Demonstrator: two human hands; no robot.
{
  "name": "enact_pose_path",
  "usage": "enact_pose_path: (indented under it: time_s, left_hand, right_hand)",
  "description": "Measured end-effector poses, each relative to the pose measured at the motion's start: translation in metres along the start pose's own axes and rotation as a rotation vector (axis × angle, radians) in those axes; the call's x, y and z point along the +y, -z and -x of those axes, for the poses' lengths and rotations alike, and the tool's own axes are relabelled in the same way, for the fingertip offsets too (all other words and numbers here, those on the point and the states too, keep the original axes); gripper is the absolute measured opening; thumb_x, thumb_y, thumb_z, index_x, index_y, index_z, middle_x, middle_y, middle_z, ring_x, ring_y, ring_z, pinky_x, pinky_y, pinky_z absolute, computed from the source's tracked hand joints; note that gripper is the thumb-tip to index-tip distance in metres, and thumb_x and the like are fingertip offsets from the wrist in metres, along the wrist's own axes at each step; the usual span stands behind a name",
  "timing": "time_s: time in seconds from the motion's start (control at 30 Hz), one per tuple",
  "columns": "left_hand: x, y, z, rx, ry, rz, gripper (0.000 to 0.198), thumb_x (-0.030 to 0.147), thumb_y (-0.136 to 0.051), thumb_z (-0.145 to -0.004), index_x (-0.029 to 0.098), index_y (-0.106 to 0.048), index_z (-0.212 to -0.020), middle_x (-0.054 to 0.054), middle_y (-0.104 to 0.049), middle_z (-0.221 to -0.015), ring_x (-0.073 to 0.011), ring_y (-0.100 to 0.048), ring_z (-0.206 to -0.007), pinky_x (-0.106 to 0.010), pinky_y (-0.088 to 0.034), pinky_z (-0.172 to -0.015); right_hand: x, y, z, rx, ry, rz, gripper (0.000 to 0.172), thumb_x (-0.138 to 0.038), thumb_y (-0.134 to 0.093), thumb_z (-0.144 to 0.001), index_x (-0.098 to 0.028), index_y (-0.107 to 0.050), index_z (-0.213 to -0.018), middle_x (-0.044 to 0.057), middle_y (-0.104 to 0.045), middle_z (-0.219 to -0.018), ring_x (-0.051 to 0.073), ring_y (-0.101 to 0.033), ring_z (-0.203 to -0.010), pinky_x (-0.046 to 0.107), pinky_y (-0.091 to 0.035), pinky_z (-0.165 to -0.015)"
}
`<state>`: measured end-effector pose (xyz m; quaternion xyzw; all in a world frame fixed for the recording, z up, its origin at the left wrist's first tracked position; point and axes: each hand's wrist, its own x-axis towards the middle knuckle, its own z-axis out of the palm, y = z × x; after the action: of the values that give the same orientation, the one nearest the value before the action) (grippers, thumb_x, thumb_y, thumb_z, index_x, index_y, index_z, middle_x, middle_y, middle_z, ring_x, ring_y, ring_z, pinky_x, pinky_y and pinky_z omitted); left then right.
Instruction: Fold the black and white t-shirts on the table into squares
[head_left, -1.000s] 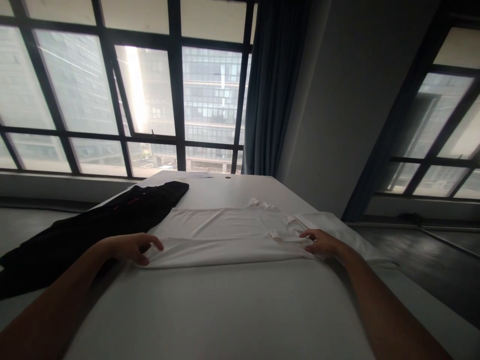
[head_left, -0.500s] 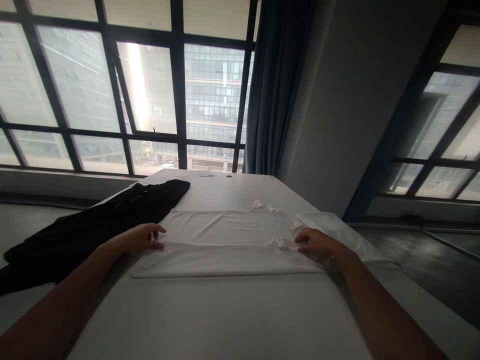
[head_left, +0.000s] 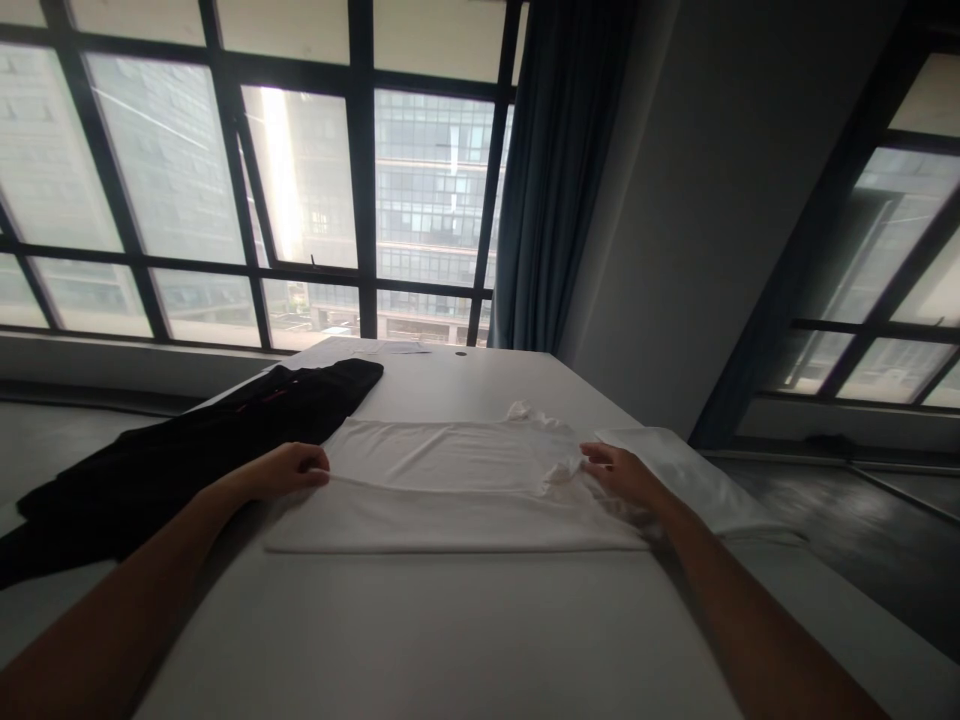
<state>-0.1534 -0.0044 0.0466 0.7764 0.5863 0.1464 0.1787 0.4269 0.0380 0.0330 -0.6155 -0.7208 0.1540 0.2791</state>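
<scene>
The white cloth (head_left: 450, 520) lies across mid-frame on the table (head_left: 420, 630). My left hand (head_left: 289, 470), left of centre, has thumb and fingers pinched on its folded edge. My right hand (head_left: 619, 475), right of centre, is loosely curled at the bunched end; I can't tell if it grips.

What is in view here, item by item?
White garment: 1, white, on the table between the hands
Black garment: 1, black, table's left side
White cloth: 1, white, table's right side
Table: 1, white, centre
Paper: count unclear, white, table's far end
Round spot: 1, dark, table's far end
Windows: 2, dark-framed, ahead and right
Curtains: 2, dark blue, beside the windows
Pillar: 1, grey, between the windows
Left hand: 1, bare, pinching the garment's edge
Right hand: 1, bare, at the garment's bunched end
</scene>
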Motion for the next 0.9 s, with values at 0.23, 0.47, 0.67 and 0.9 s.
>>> enact_pose_path:
  time_s: [0.23,0.47,0.67,0.9]
  left_hand:
    - [-0.004,-0.005,-0.004,-0.025,0.033,-0.014,0.051,0.062,-0.056,-0.07,0.016,-0.071,-0.086,-0.002,-0.065,-0.071,-0.02,-0.059,-0.069,-0.027,-0.044,-0.063]
    - [-0.002,0.002,-0.001,0.002,0.012,0.009,0.047,0.062,-0.058,-0.07,0.018,-0.071,-0.082,0.0,-0.062,-0.067,-0.0188,-0.057,-0.067,-0.026,-0.042,-0.062]
    - [-0.002,0.001,-0.001,-0.021,0.029,-0.001,0.046,0.06,-0.059,-0.069,0.018,-0.071,-0.082,-0.001,-0.066,-0.072,-0.0196,-0.059,-0.07,-0.026,-0.043,-0.065]
    - [-0.007,0.004,-0.002,0.019,0.008,0.033,0.046,0.061,-0.059,-0.069,0.019,-0.071,-0.082,-0.001,-0.068,-0.074,-0.0206,-0.061,-0.074,-0.026,-0.045,-0.066]
  right_hand:
    - [-0.001,-0.017,-0.002,-0.013,0.124,0.219,0.024,-0.025,-0.061,-0.076,-0.018,-0.076,-0.093,0.009,-0.074,-0.099,0.023,-0.066,-0.094,0.03,-0.048,-0.087]
    - [-0.008,-0.025,-0.014,0.15,0.003,0.148,0.026,-0.025,-0.051,-0.082,-0.015,-0.072,-0.096,0.007,-0.072,-0.083,0.017,-0.063,-0.07,0.025,-0.045,-0.069]
    - [-0.018,-0.029,-0.004,-0.107,0.151,0.258,0.022,-0.024,-0.058,-0.074,-0.017,-0.075,-0.088,0.005,-0.071,-0.076,0.016,-0.06,-0.066,0.024,-0.042,-0.063]
    - [-0.024,-0.039,-0.016,0.248,-0.031,0.014,0.04,-0.023,-0.048,-0.083,-0.014,-0.068,-0.117,0.01,-0.076,-0.098,0.021,-0.07,-0.088,0.028,-0.05,-0.08]
